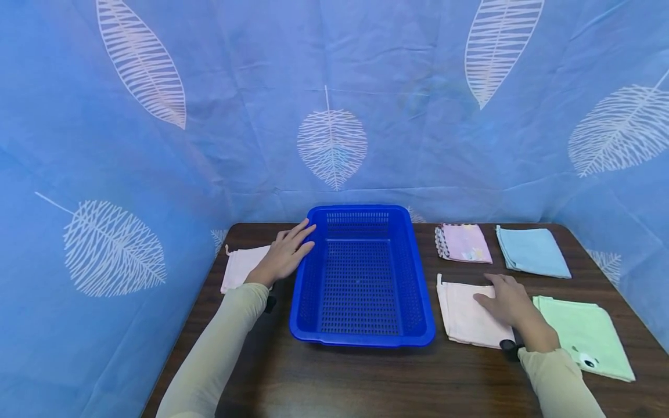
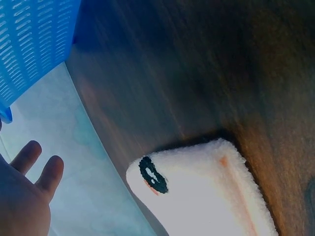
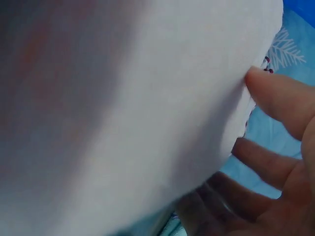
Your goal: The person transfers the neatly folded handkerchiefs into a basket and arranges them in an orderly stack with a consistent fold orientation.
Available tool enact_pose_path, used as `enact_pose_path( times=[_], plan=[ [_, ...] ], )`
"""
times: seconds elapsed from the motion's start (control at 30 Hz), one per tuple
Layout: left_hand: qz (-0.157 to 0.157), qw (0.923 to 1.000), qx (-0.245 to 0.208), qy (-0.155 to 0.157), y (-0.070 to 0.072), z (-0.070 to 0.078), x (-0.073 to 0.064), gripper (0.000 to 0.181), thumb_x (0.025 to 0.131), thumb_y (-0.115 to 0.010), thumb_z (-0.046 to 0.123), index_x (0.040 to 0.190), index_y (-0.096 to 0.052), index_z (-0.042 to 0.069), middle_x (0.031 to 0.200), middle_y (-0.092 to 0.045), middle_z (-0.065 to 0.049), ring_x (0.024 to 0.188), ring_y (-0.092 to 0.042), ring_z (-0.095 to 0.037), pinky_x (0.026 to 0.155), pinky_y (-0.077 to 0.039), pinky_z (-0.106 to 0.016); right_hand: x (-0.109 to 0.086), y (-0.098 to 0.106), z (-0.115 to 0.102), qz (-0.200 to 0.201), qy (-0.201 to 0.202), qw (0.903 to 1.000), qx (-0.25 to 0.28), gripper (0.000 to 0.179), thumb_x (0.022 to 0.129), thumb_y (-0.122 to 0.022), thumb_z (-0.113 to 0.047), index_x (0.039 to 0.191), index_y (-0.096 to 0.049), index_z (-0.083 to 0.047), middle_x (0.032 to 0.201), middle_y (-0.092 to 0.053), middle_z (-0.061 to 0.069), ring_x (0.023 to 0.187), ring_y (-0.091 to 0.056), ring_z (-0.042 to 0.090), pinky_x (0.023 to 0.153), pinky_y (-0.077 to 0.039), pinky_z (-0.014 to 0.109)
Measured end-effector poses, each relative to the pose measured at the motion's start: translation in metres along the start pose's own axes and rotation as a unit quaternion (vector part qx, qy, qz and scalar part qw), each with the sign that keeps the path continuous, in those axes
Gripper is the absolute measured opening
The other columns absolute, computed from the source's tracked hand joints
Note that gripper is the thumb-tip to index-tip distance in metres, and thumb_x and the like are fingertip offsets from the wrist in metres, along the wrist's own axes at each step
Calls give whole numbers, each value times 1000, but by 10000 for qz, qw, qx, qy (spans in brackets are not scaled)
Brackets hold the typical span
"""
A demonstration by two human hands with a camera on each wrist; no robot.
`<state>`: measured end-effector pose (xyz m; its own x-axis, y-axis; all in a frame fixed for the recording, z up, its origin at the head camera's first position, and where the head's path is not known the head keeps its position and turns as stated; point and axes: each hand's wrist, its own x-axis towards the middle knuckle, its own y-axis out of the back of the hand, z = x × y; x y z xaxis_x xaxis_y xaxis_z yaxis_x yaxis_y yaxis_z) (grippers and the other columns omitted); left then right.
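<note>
My left hand [image 1: 284, 253] is at the left rim of a blue plastic basket [image 1: 360, 340], its fingers extended over that edge. Below and left of this hand lies a folded pale pink towel [image 1: 241, 268], whose stitched black eye shows in the left wrist view. To the right of the basket, my right hand [image 1: 511, 302] rests on another folded pale pink towel [image 1: 465, 310] with a hanging loop. Seen from the right wrist, the thumb [image 3: 275, 98] and fingers meet the edge of this towel [image 3: 147, 98] and lie fairly straight.
Behind the right hand are a folded pink-and-patterned towel [image 1: 467, 244] and a folded light blue towel [image 1: 535, 252]. A green towel [image 1: 580, 331] with a cartoon eye lies farther right. Blue cloth [image 1: 397, 145] with white leaves hangs around the dark wooden table [image 1: 334, 383].
</note>
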<state>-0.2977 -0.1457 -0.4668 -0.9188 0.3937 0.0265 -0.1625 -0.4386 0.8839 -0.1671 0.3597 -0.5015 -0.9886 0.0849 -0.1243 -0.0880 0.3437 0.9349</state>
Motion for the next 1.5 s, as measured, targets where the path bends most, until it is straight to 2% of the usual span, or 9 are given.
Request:
enact_pose_path(
  times=[0.23, 0.47, 0.67, 0.87, 1.1, 1.2, 1.3, 1.4, 1.5],
  plan=[
    [80, 9999, 135, -7, 2, 1, -1, 57, 106, -28, 60, 161, -22, 46, 172, -13, 16, 156, -19, -41, 120, -17, -72, -3, 4, -5, -9, -250, 9997, -78, 81, 93, -69, -31, 140, -36, 26, 137, -38, 52, 127, -38, 68, 104, -39, 73],
    [106, 9999, 69, -9, 0, 1, -1, 56, 107, -29, 58, 161, -23, 45, 172, -13, 17, 157, -17, -40, 121, -16, -72, -3, 11, -2, -417, -451, 9981, 69, 98, 87, -74, -42, 141, -31, 28, 140, -32, 54, 130, -35, 68, 105, -39, 73],
    [116, 9999, 34, 38, -2, 2, -1, 55, 107, -31, 57, 161, -25, 43, 172, -13, 18, 157, -17, -39, 121, -16, -71, -6, 9, -4, -515, -563, 9970, 118, 95, 87, -76, -37, 138, -32, 31, 139, -33, 55, 131, -35, 67, 106, -40, 71],
    [116, 9999, 20, 32, -2, 1, -2, 55, 107, -31, 56, 161, -24, 44, 172, -13, 18, 158, -16, -37, 122, -15, -70, -8, 9, -6, -302, -683, 9964, 401, 87, 85, -79, -26, 140, -36, 26, 140, -37, 51, 131, -36, 66, 106, -39, 71],
    [91, 10000, -9, -4, -1, 1, -1, 55, 107, -30, 57, 160, -24, 44, 172, -12, 19, 158, -16, -37, 123, -15, -70, -10, 7, 0, -373, -872, 9938, 579, 89, 86, -79, -33, 147, -36, 17, 146, -37, 46, 133, -37, 65, 107, -38, 72],
    [102, 9999, 27, -12, -1, 1, -1, 55, 107, -31, 56, 161, -25, 44, 172, -13, 19, 157, -17, -37, 122, -16, -71, -11, 6, 1, -492, -939, 9920, 683, 87, 87, -78, -37, 144, -41, 17, 142, -43, 45, 125, -47, 61, 102, -44, 69],
    [98, 9999, 16, -21, -1, 1, -1, 55, 107, -31, 57, 160, -25, 45, 172, -13, 19, 158, -16, -37, 121, -16, -71, -13, 7, 3, -629, -1008, 9904, 707, 82, 88, -76, -42, 134, -50, 20, 128, -56, 43, 102, -59, 51, 87, -53, 58],
    [76, 10000, -21, -31, -2, 1, -1, 54, 107, -30, 58, 160, -23, 46, 172, -12, 19, 158, -15, -37, 122, -16, -71, -15, 7, 4, -693, -1032, 9905, 596, 81, 89, -73, -46, 126, -53, 23, 120, -59, 43, 92, -60, 45, 80, -54, 53],
    [85, 10000, -12, 7, -2, 0, -2, 55, 107, -27, 60, 160, -21, 48, 172, -10, 20, 158, -14, -36, 122, -16, -71, -15, 7, 3, -660, -957, 9917, 542, 80, 91, -71, -45, 126, -51, 25, 117, -60, 44, 91, -61, 45, 77, -54, 51]
  ],
)
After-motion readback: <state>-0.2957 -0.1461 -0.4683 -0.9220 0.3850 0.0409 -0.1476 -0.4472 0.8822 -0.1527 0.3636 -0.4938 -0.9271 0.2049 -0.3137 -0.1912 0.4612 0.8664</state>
